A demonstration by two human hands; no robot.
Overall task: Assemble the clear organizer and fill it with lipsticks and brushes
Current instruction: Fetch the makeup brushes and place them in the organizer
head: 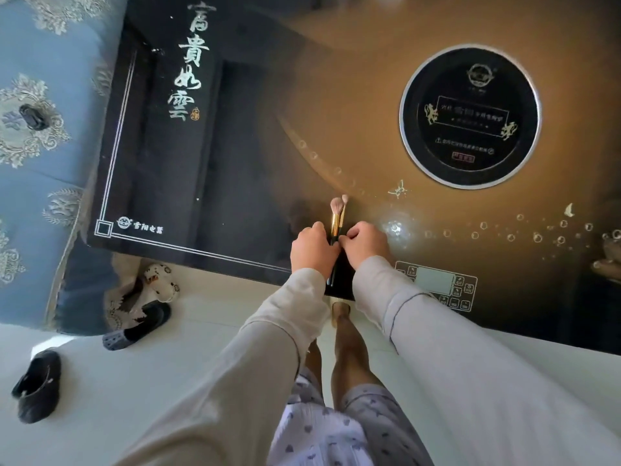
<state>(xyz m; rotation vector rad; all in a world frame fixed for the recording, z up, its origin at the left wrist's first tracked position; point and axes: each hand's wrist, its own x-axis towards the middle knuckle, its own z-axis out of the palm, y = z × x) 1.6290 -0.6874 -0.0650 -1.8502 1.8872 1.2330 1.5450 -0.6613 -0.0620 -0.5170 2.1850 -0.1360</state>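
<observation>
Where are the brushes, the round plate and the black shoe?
brushes (335, 223): head view, on a gold collar below the bristles.
round plate (470, 95): head view, on its black middle, inside the silver ring.
black shoe (36, 388): head view, on its top, at the lower left on the floor.

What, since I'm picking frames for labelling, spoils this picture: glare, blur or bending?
Head view: wide-angle bending curves the table edge; a white glare spot sits on the glossy top just right of the right hand; warm light washes the right side, the left is dark; the brushes look sharp, the print on the round burner soft.
</observation>
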